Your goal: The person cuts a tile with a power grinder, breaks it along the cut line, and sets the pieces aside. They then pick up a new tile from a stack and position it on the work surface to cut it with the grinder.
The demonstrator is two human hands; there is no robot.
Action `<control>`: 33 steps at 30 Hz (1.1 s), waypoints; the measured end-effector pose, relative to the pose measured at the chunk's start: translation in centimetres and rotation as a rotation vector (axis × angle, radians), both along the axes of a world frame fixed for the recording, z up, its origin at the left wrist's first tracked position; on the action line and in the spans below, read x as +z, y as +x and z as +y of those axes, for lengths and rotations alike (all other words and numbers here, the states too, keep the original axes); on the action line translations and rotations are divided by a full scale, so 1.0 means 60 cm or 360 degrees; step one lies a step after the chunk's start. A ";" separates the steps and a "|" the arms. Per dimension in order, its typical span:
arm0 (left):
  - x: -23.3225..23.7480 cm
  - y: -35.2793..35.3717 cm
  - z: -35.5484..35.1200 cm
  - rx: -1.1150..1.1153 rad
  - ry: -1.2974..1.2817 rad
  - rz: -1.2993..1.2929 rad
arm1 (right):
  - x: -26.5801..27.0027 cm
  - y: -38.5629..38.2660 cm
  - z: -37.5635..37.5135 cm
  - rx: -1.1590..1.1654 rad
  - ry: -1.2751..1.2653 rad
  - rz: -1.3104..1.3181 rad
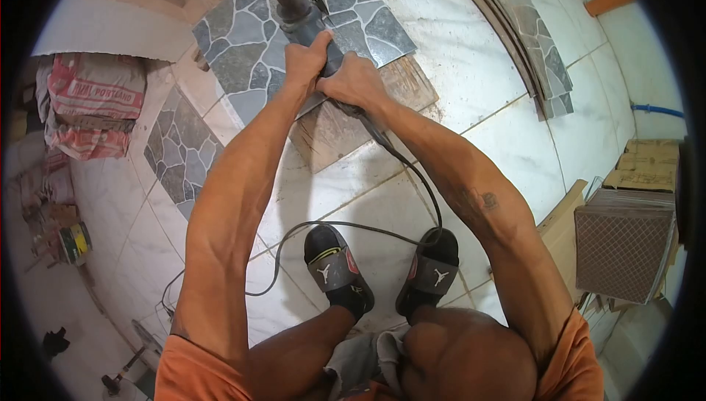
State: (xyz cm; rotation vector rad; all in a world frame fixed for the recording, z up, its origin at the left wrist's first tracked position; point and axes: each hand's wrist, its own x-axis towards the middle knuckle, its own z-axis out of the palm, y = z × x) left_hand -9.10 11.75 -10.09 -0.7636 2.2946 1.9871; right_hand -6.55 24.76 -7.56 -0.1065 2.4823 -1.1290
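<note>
Two hands closed round grinder [294,11], top centre: left hand [305,62] forward, right hand [357,81] at cable end, over stone-pattern tile [243,48]. Sack [95,96], upper left, reads PORTLAND. Sandals [334,268] show jumpman logo.

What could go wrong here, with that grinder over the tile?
The bare left hand and right hand grip the grinder near its head; a slip could hurt them. The tile lies on a small wooden board and might shift. The cord loops by feet in open sandals, a likely trip.

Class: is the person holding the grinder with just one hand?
No, left hand and right hand both clasp the grinder over the tile.
</note>
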 end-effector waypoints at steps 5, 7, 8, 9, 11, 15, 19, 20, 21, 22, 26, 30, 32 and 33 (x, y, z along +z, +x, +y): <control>0.027 -0.013 -0.003 0.0038 -0.0057 0.0003 | -0.007 -0.021 -0.015 -0.0002 0.0025 0.0052; 0.020 -0.018 -0.010 -0.0009 -0.0083 -0.0026 | -0.007 -0.021 -0.017 -0.0015 0.0030 0.0083; 0.016 -0.019 -0.013 -0.0034 -0.0095 -0.0043 | -0.007 -0.019 -0.018 -0.0023 0.0033 0.0096; 0.014 -0.019 -0.014 -0.0041 -0.0089 -0.0033 | -0.007 -0.019 -0.018 -0.0026 0.0038 0.0085; 0.010 -0.019 -0.015 -0.0056 -0.0079 -0.0012 | -0.005 -0.018 -0.018 -0.0033 0.0048 0.0064; 0.016 -0.016 -0.011 -0.0055 -0.0068 -0.0051 | 0.000 -0.018 -0.014 -0.0014 0.0040 0.0044; 0.010 -0.014 -0.008 -0.0034 -0.0055 -0.0075 | -0.003 -0.014 -0.012 -0.0023 0.0030 0.0064; 0.011 -0.013 -0.007 -0.0027 -0.0061 -0.0093 | -0.004 -0.012 -0.011 -0.0025 0.0026 0.0069; 0.008 -0.013 -0.007 -0.0024 -0.0075 -0.0088 | -0.002 -0.010 -0.009 -0.0013 0.0032 0.0052; 0.005 -0.012 -0.006 -0.0020 -0.0088 -0.0083 | 0.001 -0.009 -0.007 -0.0001 0.0039 0.0034; -0.001 -0.005 -0.002 -0.0037 -0.0005 -0.0040 | -0.013 -0.004 -0.006 -0.0009 0.0070 0.0068; -0.006 0.003 0.001 -0.0039 0.0007 -0.0033 | -0.014 0.004 -0.001 -0.0015 0.0076 0.0027; -0.002 0.008 0.005 -0.0046 0.0008 -0.0058 | -0.015 0.008 0.001 -0.0015 0.0092 0.0012; -0.005 0.009 0.005 -0.0043 0.0011 -0.0061 | -0.015 0.010 0.002 -0.0015 0.0089 0.0005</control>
